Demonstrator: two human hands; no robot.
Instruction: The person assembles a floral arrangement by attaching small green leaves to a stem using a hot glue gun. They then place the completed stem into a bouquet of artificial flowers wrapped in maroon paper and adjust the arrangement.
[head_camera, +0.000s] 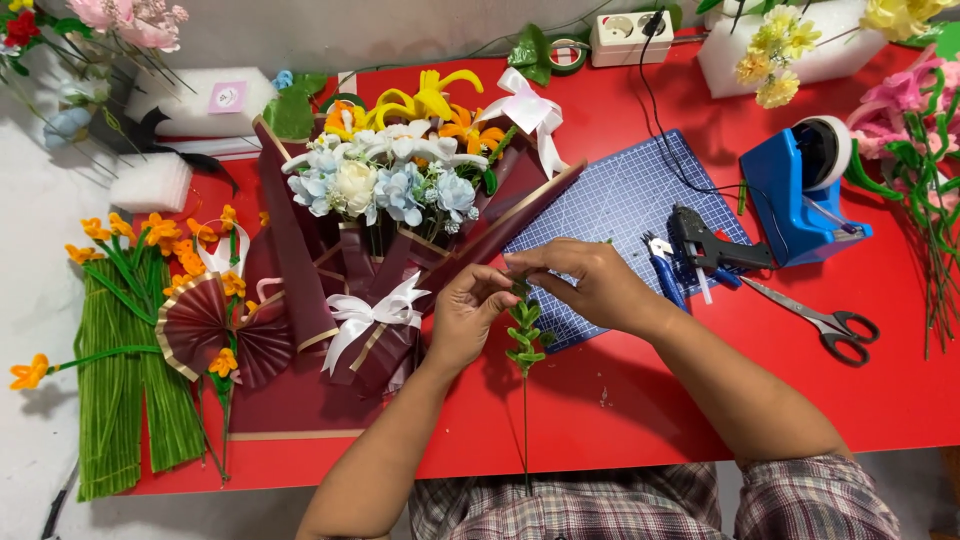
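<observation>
A thin green stem with small fuzzy leaves (525, 340) stands upright over the red table (640, 400). My left hand (465, 320) pinches it near the top from the left. My right hand (590, 285) closes on its tip from the right. Just left of my hands lies a bouquet (400, 190) of pale blue, white, orange and yellow flowers in dark maroon wrapping with white ribbon bows.
A blue cutting mat (625, 215) lies behind my hands, with a black glue gun (710, 245), blue pliers (662, 272) and scissors (825, 322) to the right. A blue tape dispenser (800, 195) stands further right. Green stems with orange flowers (135, 340) and a maroon fan lie left.
</observation>
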